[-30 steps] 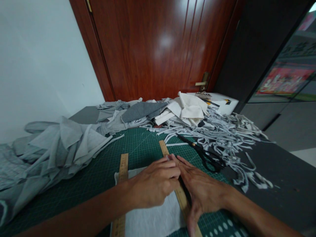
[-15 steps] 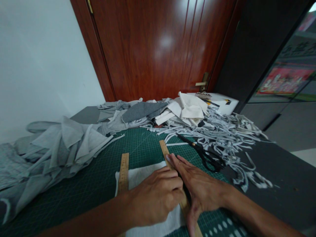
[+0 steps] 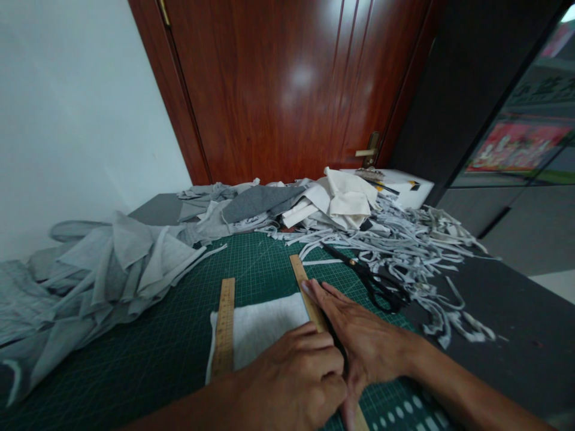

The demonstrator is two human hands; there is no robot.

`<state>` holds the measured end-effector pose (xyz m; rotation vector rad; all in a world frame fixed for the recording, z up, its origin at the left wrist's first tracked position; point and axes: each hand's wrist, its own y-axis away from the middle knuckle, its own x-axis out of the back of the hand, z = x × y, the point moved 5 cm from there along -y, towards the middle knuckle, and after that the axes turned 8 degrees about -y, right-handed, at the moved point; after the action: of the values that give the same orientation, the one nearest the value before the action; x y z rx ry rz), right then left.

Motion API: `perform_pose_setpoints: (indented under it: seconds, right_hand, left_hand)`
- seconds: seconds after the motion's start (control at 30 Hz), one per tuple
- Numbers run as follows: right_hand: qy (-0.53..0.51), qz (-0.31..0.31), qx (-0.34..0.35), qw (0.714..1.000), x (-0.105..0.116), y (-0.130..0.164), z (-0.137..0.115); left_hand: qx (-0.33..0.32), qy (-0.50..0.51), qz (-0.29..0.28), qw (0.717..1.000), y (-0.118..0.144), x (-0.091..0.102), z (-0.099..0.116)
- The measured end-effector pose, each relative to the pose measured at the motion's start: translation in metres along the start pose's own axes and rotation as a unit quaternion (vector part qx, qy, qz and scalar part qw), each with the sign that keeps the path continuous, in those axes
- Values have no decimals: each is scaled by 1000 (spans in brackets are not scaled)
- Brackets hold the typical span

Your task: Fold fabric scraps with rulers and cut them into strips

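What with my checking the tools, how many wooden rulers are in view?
2: one wooden ruler lies across the left part of the pale cloth, the other along its right side, with the right hand on it. Others may be hidden under the fabric scraps.

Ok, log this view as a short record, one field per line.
Left hand: curled at the right ruler; anything held is hidden
Right hand: spread, touching the right ruler
Cloth: pale, on the mat
Left ruler: wooden, lying on the cloth
Scissors: black, beyond the right hand
Fabric strips: tangled, beside the scissors
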<state>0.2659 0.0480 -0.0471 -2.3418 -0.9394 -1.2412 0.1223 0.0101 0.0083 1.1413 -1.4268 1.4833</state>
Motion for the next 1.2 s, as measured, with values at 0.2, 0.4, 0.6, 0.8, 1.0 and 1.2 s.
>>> perform_pose_setpoints:
  seconds: [0.2, 0.4, 0.6, 0.8, 1.0, 1.2]
  right_hand:
    - [-2, -6, 12, 1000, -1, 1, 2]
    - [1, -8, 15, 1000, -2, 1, 3]
    - [7, -7, 11, 1000, -1, 2, 2]
    - [19, 7, 28, 999, -1, 2, 1]
    - [28, 17, 51, 998, -3, 4, 4]
    - [16, 13, 39, 999, -2, 5, 4]
  left_hand:
    - [10, 32, -2, 999, 1, -4, 0]
    - [0, 47, 36, 998, -1, -1, 3]
    - [-2, 15, 64, 998, 0, 4, 7]
    - [-25, -13, 67, 997, 3, 2, 10]
    - [0, 28, 57, 998, 8, -12, 11]
    - [-18, 38, 31, 999, 19, -26, 18]
